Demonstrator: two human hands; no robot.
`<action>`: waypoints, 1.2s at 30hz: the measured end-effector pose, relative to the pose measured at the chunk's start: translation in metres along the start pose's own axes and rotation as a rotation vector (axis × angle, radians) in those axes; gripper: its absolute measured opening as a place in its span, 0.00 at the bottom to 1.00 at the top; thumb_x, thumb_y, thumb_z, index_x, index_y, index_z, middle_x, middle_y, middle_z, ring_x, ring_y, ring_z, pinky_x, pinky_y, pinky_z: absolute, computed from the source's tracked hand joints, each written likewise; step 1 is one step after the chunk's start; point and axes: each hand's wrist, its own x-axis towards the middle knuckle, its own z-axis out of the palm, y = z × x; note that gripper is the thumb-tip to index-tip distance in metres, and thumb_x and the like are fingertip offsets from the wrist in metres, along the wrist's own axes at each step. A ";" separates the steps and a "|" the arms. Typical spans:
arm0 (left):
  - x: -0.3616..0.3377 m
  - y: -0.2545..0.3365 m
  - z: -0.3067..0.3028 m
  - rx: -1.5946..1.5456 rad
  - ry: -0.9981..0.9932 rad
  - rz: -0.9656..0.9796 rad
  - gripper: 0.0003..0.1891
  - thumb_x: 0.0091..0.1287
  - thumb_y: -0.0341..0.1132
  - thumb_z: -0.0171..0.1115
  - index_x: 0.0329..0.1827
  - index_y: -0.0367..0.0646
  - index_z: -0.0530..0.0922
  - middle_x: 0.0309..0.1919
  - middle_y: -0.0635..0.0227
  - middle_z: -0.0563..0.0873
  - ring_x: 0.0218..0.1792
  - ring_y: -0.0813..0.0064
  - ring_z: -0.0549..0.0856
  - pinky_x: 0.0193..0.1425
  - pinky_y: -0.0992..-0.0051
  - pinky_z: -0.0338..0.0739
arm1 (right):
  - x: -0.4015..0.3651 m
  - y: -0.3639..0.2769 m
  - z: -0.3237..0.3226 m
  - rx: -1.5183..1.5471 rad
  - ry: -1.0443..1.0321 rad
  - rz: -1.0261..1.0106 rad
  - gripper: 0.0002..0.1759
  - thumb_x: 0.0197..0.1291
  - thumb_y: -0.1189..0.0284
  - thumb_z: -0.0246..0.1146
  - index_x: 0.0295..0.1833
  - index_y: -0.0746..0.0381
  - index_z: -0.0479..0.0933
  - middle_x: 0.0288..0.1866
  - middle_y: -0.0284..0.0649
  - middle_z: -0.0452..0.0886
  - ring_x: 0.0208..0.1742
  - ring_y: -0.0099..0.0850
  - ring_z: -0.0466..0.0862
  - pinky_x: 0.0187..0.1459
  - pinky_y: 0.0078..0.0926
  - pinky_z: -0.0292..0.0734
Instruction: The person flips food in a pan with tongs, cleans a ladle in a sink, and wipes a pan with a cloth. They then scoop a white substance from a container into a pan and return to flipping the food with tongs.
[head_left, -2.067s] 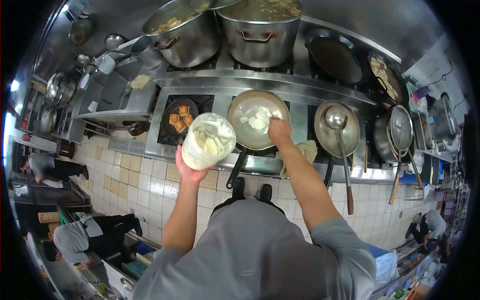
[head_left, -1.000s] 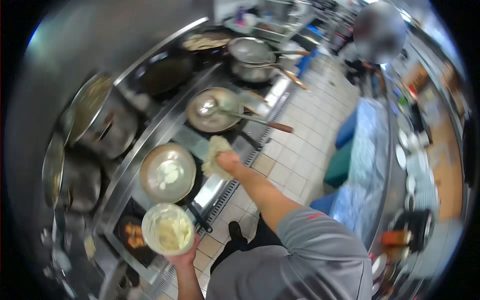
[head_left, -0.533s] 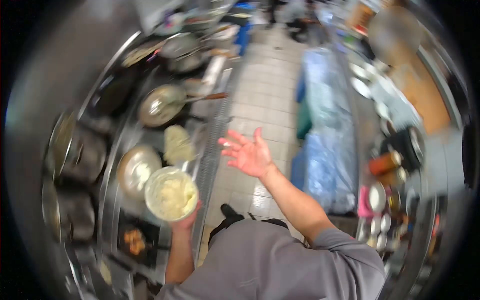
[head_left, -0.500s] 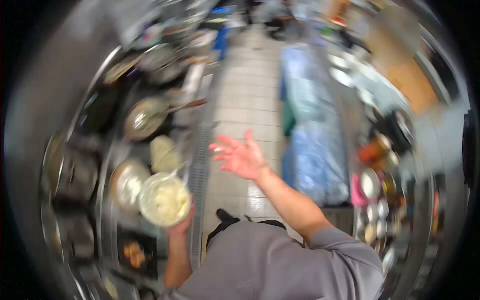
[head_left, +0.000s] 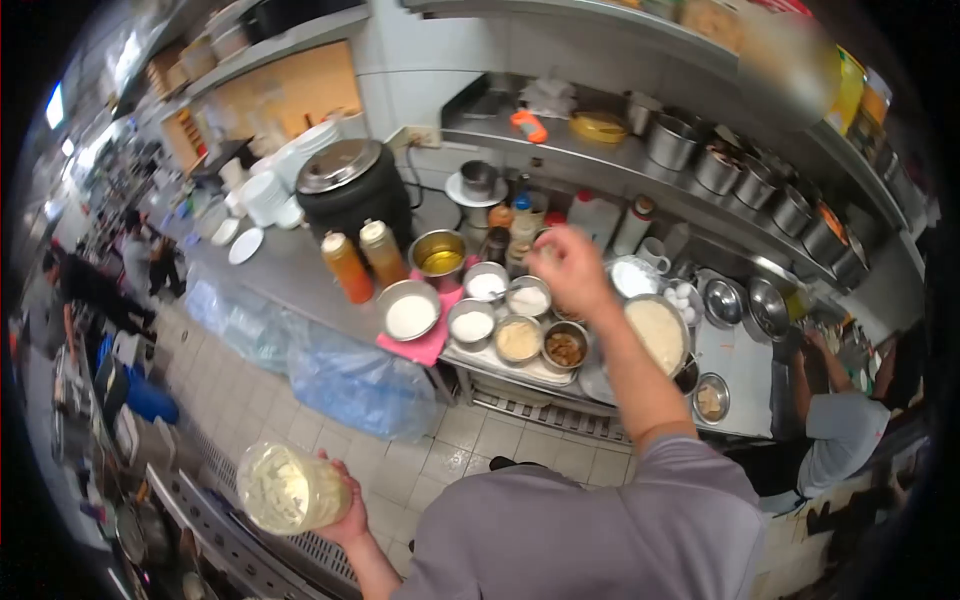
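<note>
In my left hand [head_left: 345,508], low on the left, is a clear plastic tub [head_left: 285,490] with pale, creamy stuff inside. My fingers wrap round its side. Over the counter, my right hand [head_left: 567,268] hangs above small metal cups, its fingers curled together; whatever they hold, if anything, is hidden. Below it are a cup of white powder [head_left: 528,297], a cup of pale yellow powder [head_left: 519,341] and a cup of brown pieces [head_left: 565,347]. Seasoning bottles [head_left: 522,235] stand just behind the hand.
Left of the cups are a bowl of white stuff [head_left: 411,316], a pot of yellow liquid [head_left: 440,258] and an orange squeeze bottle [head_left: 347,268]. A large bowl [head_left: 656,335] stands right of my forearm. Another person [head_left: 840,430] works at the right.
My view has turned right, from the stove side and aisle to the counter with the cups. My right hand has gone from spread over the aisle to curled above the counter. The tub stays in my left hand.
</note>
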 end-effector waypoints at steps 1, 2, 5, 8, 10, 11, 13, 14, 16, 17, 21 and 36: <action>0.008 -0.028 0.004 0.016 0.040 -0.020 0.44 0.62 0.64 0.56 0.77 0.51 0.57 0.75 0.54 0.60 0.64 0.42 0.70 0.58 0.49 0.75 | 0.026 0.010 -0.037 -0.005 0.022 0.082 0.11 0.50 0.66 0.71 0.37 0.60 0.80 0.32 0.40 0.77 0.32 0.34 0.79 0.35 0.33 0.74; 0.014 -0.053 0.009 0.015 0.025 -0.031 0.44 0.62 0.64 0.56 0.77 0.51 0.57 0.75 0.54 0.60 0.64 0.42 0.70 0.58 0.49 0.75 | 0.055 0.026 -0.065 -0.200 0.086 0.047 0.10 0.52 0.66 0.69 0.37 0.59 0.81 0.32 0.42 0.78 0.34 0.39 0.80 0.36 0.37 0.75; 0.029 -0.114 0.034 0.100 0.119 -0.224 0.41 0.61 0.68 0.51 0.74 0.54 0.64 0.70 0.54 0.69 0.60 0.41 0.75 0.53 0.48 0.78 | 0.151 0.092 -0.109 -0.470 0.177 0.014 0.12 0.61 0.67 0.59 0.45 0.59 0.83 0.44 0.48 0.82 0.52 0.45 0.82 0.51 0.45 0.77; 0.040 -0.152 0.037 0.087 0.116 -0.401 0.40 0.61 0.68 0.50 0.73 0.55 0.66 0.69 0.55 0.71 0.59 0.41 0.75 0.53 0.47 0.78 | 0.212 0.146 -0.117 -0.844 -0.119 0.145 0.17 0.63 0.62 0.58 0.49 0.59 0.83 0.51 0.48 0.82 0.56 0.45 0.81 0.57 0.44 0.76; 0.044 -0.173 0.040 0.110 0.055 -0.443 0.39 0.63 0.69 0.45 0.72 0.55 0.66 0.68 0.51 0.71 0.59 0.40 0.74 0.53 0.46 0.78 | 0.220 0.139 -0.122 -0.840 -0.314 0.219 0.21 0.65 0.56 0.56 0.51 0.58 0.84 0.55 0.48 0.82 0.58 0.45 0.81 0.59 0.43 0.76; 0.043 -0.183 0.043 0.144 0.042 -0.464 0.39 0.63 0.69 0.45 0.72 0.56 0.67 0.67 0.51 0.72 0.59 0.39 0.75 0.53 0.46 0.78 | 0.216 0.134 -0.127 -0.820 -0.329 0.194 0.24 0.65 0.51 0.56 0.51 0.59 0.84 0.56 0.48 0.82 0.58 0.46 0.80 0.57 0.42 0.77; 0.032 -0.200 0.061 0.140 0.084 -0.524 0.38 0.63 0.70 0.43 0.70 0.57 0.69 0.63 0.53 0.77 0.55 0.39 0.77 0.51 0.46 0.79 | 0.193 0.100 -0.146 -0.843 -0.405 0.134 0.22 0.63 0.53 0.59 0.50 0.59 0.84 0.55 0.47 0.82 0.57 0.46 0.80 0.56 0.42 0.77; 0.031 -0.204 0.059 0.137 0.075 -0.515 0.38 0.63 0.70 0.43 0.70 0.57 0.69 0.63 0.53 0.77 0.55 0.39 0.77 0.51 0.46 0.79 | 0.182 0.088 -0.151 -0.868 -0.484 0.074 0.21 0.62 0.54 0.61 0.49 0.59 0.83 0.53 0.46 0.82 0.57 0.46 0.80 0.55 0.41 0.78; 0.029 -0.206 0.050 0.240 0.078 -0.528 0.38 0.62 0.69 0.43 0.68 0.53 0.70 0.58 0.54 0.79 0.52 0.41 0.80 0.38 0.52 0.78 | 0.154 0.120 -0.143 -0.838 -0.308 -0.093 0.19 0.57 0.58 0.65 0.47 0.59 0.83 0.48 0.45 0.82 0.52 0.46 0.81 0.51 0.42 0.78; 0.024 -0.204 0.049 0.306 0.113 -0.548 0.37 0.62 0.68 0.43 0.67 0.54 0.69 0.59 0.58 0.79 0.53 0.45 0.80 0.34 0.53 0.76 | 0.138 0.130 -0.140 -0.807 -0.139 -0.240 0.17 0.53 0.61 0.69 0.45 0.60 0.82 0.43 0.44 0.81 0.48 0.45 0.81 0.48 0.43 0.78; 0.018 -0.215 0.059 0.318 0.157 -0.582 0.38 0.61 0.68 0.42 0.69 0.58 0.68 0.65 0.66 0.75 0.58 0.51 0.78 0.40 0.51 0.77 | 0.079 0.050 -0.174 -0.781 0.019 -0.308 0.15 0.49 0.68 0.70 0.44 0.58 0.80 0.39 0.42 0.79 0.45 0.44 0.79 0.44 0.41 0.78; -0.068 -0.345 0.056 0.308 -0.202 -0.992 0.39 0.65 0.68 0.40 0.75 0.54 0.63 0.72 0.63 0.68 0.70 0.54 0.69 0.70 0.46 0.65 | -0.129 -0.021 -0.229 -0.291 -0.298 0.100 0.17 0.60 0.63 0.63 0.54 0.53 0.82 0.56 0.43 0.78 0.56 0.39 0.76 0.56 0.37 0.71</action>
